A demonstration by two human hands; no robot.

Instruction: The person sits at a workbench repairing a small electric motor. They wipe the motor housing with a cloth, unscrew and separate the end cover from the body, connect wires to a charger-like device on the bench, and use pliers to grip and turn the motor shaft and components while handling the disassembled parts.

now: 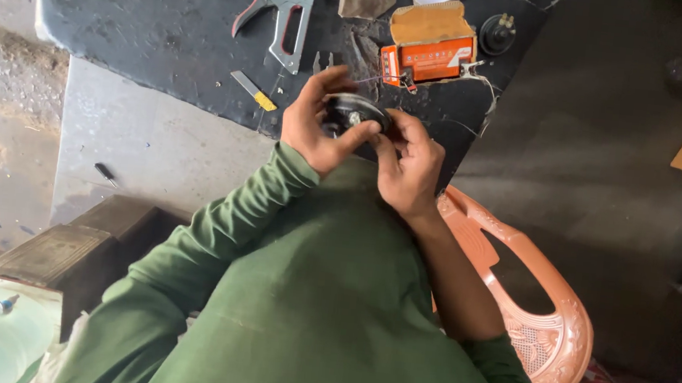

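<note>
A small round dark part (355, 115) with a shiny metal centre is being held up in both hands, just above the near edge of the dark tabletop (148, 19), towards its right corner. The left hand (314, 121) is cupping it from the left, fingers curled over the rim; the right hand (407, 160) is pinching it from the right, thumb and fingertips pressing on its face. Both grips are clamped on the part. Its flat face is tilting up towards the camera; being round, it is showing no clear long axis. A thin wire seems to be running from it towards the orange box (427, 57), which is lying open beyond the hands. Judging by this, the part is still being worked on in the hands, not yet set down, and how much is left I cannot tell. Farther left, 1 staple gun (279, 16) and 1 yellow-tipped knife (252, 90) are lying on the tabletop. An orange plastic chair (547, 323) is standing to the right.
</note>
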